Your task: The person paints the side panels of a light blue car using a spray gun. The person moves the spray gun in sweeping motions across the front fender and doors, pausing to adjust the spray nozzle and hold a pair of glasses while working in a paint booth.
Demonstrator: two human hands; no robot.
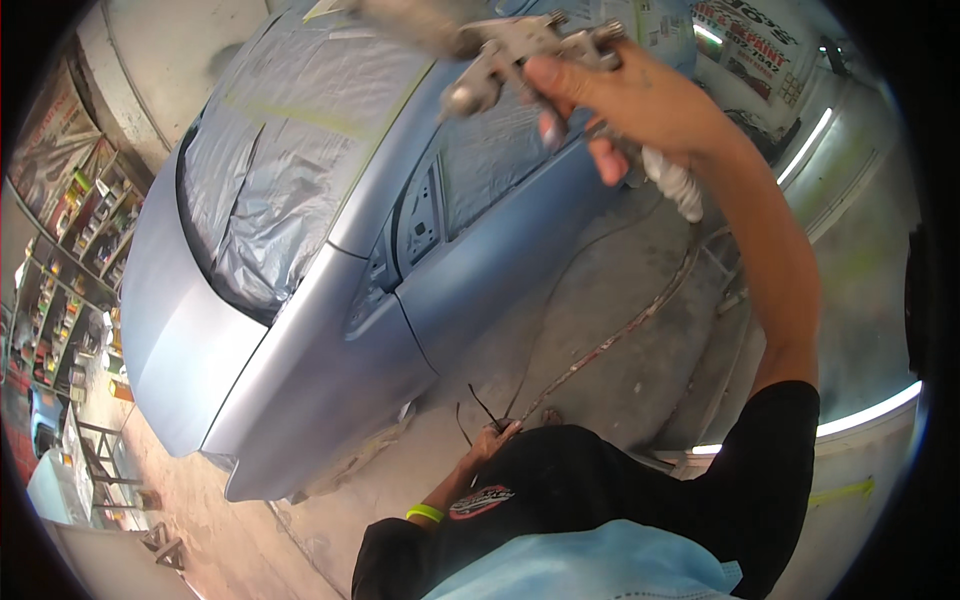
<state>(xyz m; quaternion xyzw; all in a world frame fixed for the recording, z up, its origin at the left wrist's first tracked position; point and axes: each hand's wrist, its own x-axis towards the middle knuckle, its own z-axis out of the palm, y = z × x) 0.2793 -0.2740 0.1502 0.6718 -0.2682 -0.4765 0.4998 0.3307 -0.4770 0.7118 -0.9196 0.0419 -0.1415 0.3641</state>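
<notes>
My right hand (650, 100) is raised over the car at the top of the view, its fingers wrapped round a metal spray gun (515, 45). The gun's nozzle end points left, and its cup is blurred at the upper edge. Whitish wrapping (672, 185) covers the part below the grip. Low beside my body, my left hand (488, 442) is closed round an air hose (610, 340), which curves up toward the right. Below the gun lies a silvery-blue car (300, 365). Grey-silver plastic film (290, 180) covers its windscreen, edged with yellowish tape.
Shelves (65, 300) of cans and bottles line the left wall, near a metal stand (105, 455). A thin dark cable (545, 320) trails over the concrete floor (640, 290) between me and the car. Bright light tubes (805, 145) run along the right side.
</notes>
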